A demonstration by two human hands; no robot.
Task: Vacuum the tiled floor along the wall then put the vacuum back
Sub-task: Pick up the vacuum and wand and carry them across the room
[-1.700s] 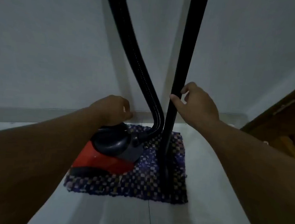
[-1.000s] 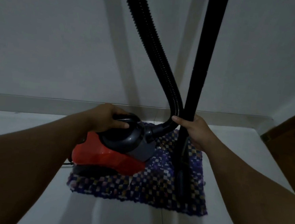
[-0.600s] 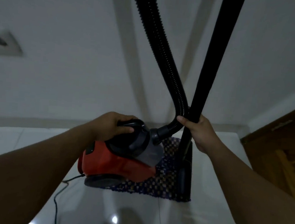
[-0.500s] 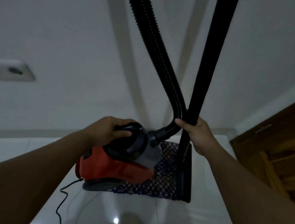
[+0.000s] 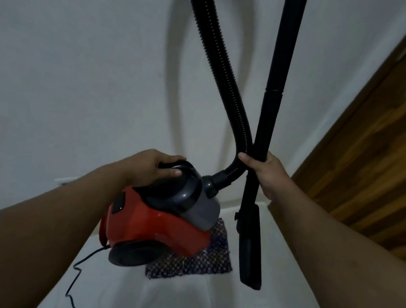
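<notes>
Head camera view: with both forearms stretched forward, the left hand point(image 5: 151, 166) curls around the dark grey top handle of a red canister vacuum point(image 5: 158, 219), while the right hand point(image 5: 268, 176) grips the smooth black rigid wand point(image 5: 274, 86) just beside the ribbed black hose point(image 5: 219, 58). The glossy plastic vacuum sits tilted over a checkered woven mat point(image 5: 213, 259) on the white tiled floor point(image 5: 161, 301) near the plain wall point(image 5: 70, 70), its thin black cord point(image 5: 75, 277) snaking across the tiles and the flat floor nozzle point(image 5: 250, 250) hanging beside a wooden door point(image 5: 377, 143).
</notes>
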